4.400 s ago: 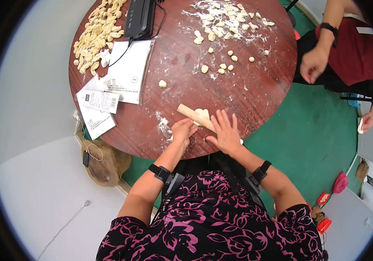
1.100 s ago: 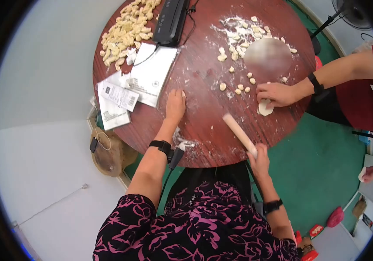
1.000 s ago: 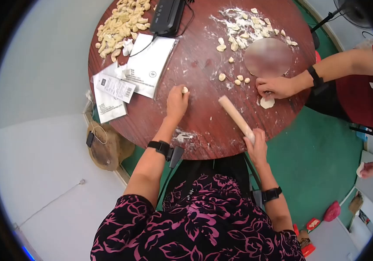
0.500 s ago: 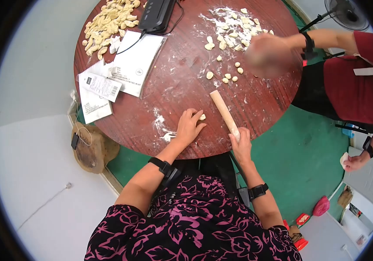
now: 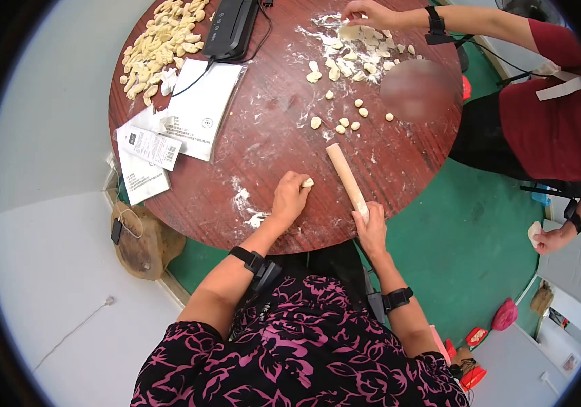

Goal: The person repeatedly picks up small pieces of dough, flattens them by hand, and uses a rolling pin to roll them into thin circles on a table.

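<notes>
My left hand [image 5: 291, 198] is closed over the near part of the table, pinching a small pale dough piece [image 5: 307, 182] between thumb and fingers. My right hand [image 5: 372, 229] grips the lower end of a wooden rolling pin [image 5: 346, 178], which slants up and to the left over the tabletop. White flour [image 5: 241, 198] is smeared to the left of my left hand. Beyond the pin's far end lie several small dough balls [image 5: 315, 123].
On the round red-brown table [image 5: 270, 149] are a heap of shaped dough pieces [image 5: 161, 44], a black device [image 5: 231, 28] with a cable, and white packets [image 5: 199, 112]. Across from me, a co-worker's hand [image 5: 370, 13] reaches over floured dough pieces [image 5: 355, 55]; their other hand [image 5: 556, 239] holds a flat white wrapper.
My left fingers have closed around the dough piece, which they were beside before. The right hand keeps the rolling pin. The co-worker's hand has moved to the far floured pieces. The view shifted slightly.
</notes>
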Demonstrator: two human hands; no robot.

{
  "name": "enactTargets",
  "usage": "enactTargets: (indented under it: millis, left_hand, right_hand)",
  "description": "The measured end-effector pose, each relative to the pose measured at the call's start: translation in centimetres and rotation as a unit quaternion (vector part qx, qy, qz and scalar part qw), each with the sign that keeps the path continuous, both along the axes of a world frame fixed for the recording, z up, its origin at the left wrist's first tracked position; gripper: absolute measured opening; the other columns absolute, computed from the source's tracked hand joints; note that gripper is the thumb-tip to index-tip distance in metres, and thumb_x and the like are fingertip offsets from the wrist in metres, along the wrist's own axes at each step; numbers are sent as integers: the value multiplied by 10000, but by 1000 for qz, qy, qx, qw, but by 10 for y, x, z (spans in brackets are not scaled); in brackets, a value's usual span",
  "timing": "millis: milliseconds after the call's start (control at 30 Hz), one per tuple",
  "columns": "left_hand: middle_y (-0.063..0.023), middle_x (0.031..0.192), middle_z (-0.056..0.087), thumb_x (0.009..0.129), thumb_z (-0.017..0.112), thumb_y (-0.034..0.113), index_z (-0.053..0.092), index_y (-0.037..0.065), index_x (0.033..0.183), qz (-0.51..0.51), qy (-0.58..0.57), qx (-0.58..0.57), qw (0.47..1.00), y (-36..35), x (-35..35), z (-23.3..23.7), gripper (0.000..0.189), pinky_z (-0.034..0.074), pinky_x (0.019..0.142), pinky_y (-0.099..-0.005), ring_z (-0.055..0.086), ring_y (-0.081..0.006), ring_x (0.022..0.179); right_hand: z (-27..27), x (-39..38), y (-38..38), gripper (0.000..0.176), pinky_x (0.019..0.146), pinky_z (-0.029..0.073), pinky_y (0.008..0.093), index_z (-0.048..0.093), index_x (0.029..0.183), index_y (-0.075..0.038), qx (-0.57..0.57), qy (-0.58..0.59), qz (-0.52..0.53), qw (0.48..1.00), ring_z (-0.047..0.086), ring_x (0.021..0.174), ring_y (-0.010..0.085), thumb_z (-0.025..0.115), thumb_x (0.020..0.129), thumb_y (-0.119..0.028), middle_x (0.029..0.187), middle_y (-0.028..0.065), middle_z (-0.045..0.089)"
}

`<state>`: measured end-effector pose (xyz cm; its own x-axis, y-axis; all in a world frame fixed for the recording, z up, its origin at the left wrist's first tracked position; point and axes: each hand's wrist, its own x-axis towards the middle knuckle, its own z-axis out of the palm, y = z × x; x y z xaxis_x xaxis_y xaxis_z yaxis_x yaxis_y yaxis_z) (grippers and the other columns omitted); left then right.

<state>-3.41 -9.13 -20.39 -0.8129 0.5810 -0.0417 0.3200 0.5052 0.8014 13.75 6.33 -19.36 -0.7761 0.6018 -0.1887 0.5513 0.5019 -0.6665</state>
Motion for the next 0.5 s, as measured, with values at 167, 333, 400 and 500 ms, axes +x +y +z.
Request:
enactTargets:
  millis: [167,333,400,500]
  left_hand:
    - [-159,1169,493,770,665,170,539,10,1189,38,97,-54,993,8,-6,21,467,377,924,-409,469,-325,1076]
    - [-183,1425,277,819,597,315,357,25,1355,-1,244,-112,963,50,-13,8,656,134,1029,-592,201,-380,1328]
    - [-179,1494,148,829,583,383,266,41,1408,-1,262,-130,956,61,-16,-9,743,43,1019,-663,89,-396,1376]
    - [-176,1505,119,833,563,444,257,42,1414,-48,233,-168,957,69,-13,-22,770,39,1005,-688,77,-399,1379]
  right_hand:
    - [-2,0,2,357,760,461,444,504,1042,-8,2,2,1,1000,559,930,367,634,834,-269,1107,142,501]
    - [-1,2,3,360,794,448,425,500,1042,9,-6,16,-5,1000,541,965,356,636,835,-253,1097,159,503]
    - [-6,4,3,356,807,442,416,499,1041,16,-21,26,-19,999,534,974,351,632,839,-245,1091,165,504]
    - [-12,7,5,346,811,439,410,501,1038,20,-29,33,-30,999,536,966,346,627,845,-239,1089,166,505]
